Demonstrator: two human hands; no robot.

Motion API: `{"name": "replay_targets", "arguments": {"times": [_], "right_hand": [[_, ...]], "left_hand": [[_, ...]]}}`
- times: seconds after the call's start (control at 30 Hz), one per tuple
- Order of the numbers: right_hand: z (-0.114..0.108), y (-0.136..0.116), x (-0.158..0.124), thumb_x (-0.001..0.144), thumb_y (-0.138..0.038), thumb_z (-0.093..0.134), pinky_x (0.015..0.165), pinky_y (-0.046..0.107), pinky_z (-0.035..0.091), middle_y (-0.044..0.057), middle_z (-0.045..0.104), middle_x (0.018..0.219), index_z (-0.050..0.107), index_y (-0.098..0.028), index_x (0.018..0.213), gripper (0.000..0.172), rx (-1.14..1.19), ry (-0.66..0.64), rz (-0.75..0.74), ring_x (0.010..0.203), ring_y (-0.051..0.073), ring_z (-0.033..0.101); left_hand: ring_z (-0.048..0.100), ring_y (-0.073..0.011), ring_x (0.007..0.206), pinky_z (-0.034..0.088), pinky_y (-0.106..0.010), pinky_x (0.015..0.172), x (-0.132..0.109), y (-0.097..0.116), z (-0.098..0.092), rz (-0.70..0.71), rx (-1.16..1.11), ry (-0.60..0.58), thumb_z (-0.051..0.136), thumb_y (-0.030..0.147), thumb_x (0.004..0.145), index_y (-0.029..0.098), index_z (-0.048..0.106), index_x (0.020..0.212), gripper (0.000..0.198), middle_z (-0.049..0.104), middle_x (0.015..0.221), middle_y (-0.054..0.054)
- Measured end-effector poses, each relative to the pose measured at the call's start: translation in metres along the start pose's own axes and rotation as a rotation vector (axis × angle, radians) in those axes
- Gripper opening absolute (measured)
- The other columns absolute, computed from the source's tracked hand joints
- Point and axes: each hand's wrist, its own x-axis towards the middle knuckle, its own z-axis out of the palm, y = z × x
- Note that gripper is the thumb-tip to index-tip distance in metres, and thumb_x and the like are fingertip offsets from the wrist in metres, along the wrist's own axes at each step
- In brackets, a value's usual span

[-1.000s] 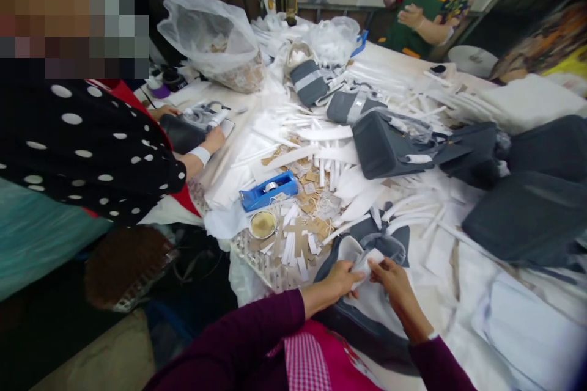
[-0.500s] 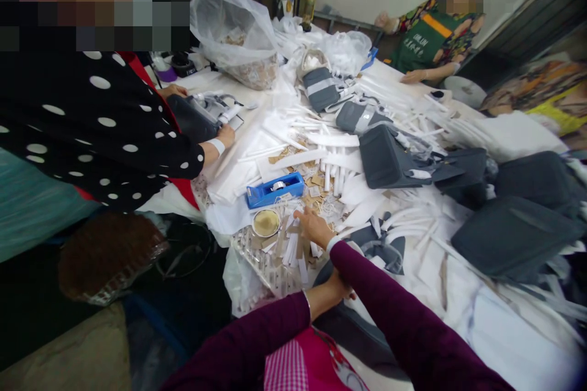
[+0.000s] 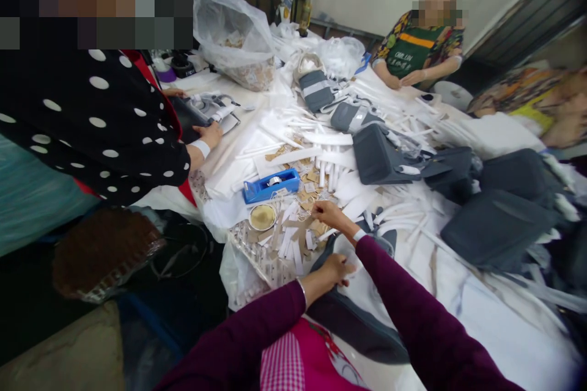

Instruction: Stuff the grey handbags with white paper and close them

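A dark grey bag (image 3: 362, 327) with white wrapping on it lies in front of me at the table's near edge. My left hand (image 3: 334, 270) rests on its near left side, fingers curled around part of it beside the white wrapping. Farther out, my right hand (image 3: 331, 215) hovers just right of a pile of white and brown paper strips (image 3: 290, 238), thumb and fingers pinched together. Anything between those fingertips is too small to make out. A round tin of yellowish paste (image 3: 262, 217) sits left of the strips, and a blue tape dispenser (image 3: 271, 186) stands behind it.
More dark grey bags (image 3: 499, 229) lie to the right. White stuffing pieces and strips (image 3: 339, 162) cover the middle. A clear plastic sack (image 3: 236, 43) stands at the back. A co-worker in polka dots handles a bag (image 3: 197, 113) on the left; others sit across the table.
My right hand has drawn back to the right from the paper strips. My left hand has shifted slightly on the bag. The co-worker across has brought both hands together.
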Motion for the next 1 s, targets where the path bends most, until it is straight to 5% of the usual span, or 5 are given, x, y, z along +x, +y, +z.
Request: {"name": "replay_targets", "arguments": {"times": [0.23, 0.43, 0.57, 0.77, 1.0], "right_hand": [[-0.022, 0.058, -0.18, 0.07, -0.03, 0.063, 0.067, 0.031, 0.052, 0.003, 0.067, 0.074, 0.061, -0.016, 0.111, 0.043, 0.962, 0.368, 0.221, 0.067, 0.018, 0.065], [0.02, 0.085, -0.269, 0.066, -0.024, 0.063, 0.054, 0.023, 0.037, -0.001, 0.06, 0.06, 0.06, -0.017, 0.065, 0.008, 0.449, 0.408, 0.459, 0.057, 0.012, 0.053], [0.027, 0.085, -0.288, 0.064, -0.014, 0.061, 0.054, 0.021, 0.031, -0.002, 0.057, 0.059, 0.054, -0.017, 0.06, 0.008, 0.271, 0.48, 0.511, 0.06, 0.011, 0.05], [0.034, 0.084, -0.276, 0.061, -0.003, 0.049, 0.041, 0.02, 0.035, -0.003, 0.057, 0.055, 0.063, -0.017, 0.087, 0.032, 0.832, 0.571, 0.646, 0.043, 0.01, 0.049], [0.057, 0.084, -0.222, 0.06, -0.005, 0.052, 0.035, 0.017, 0.034, -0.006, 0.048, 0.043, 0.059, -0.016, 0.081, 0.024, 1.088, 0.611, 0.67, 0.038, 0.009, 0.045]], "left_hand": [[0.046, -0.0077, 0.038, 0.026, -0.02, 0.037, -0.007, 0.008, -0.001, 0.074, 0.086, -0.062, 0.074, 0.041, 0.065, 0.013, 0.062, 0.076, 0.032, 0.057, 0.058, 0.0], [0.046, -0.0069, 0.041, 0.023, -0.019, 0.037, -0.005, 0.012, 0.001, 0.09, 0.116, -0.115, 0.076, 0.046, 0.059, 0.012, 0.06, 0.077, 0.042, 0.057, 0.062, 0.0], [0.046, -0.0064, 0.043, 0.021, -0.018, 0.037, -0.008, 0.017, 0.004, 0.07, 0.18, -0.135, 0.076, 0.048, 0.06, 0.011, 0.059, 0.079, 0.044, 0.06, 0.067, -0.003], [0.046, -0.0058, 0.043, 0.023, -0.018, 0.038, -0.012, 0.023, 0.01, 0.074, 0.235, -0.155, 0.072, 0.046, 0.066, 0.012, 0.058, 0.085, 0.041, 0.061, 0.071, -0.003], [0.047, -0.0062, 0.042, 0.023, -0.018, 0.037, -0.008, 0.018, 0.009, 0.088, 0.218, -0.13, 0.074, 0.047, 0.064, 0.013, 0.053, 0.083, 0.044, 0.062, 0.07, -0.003]]}}
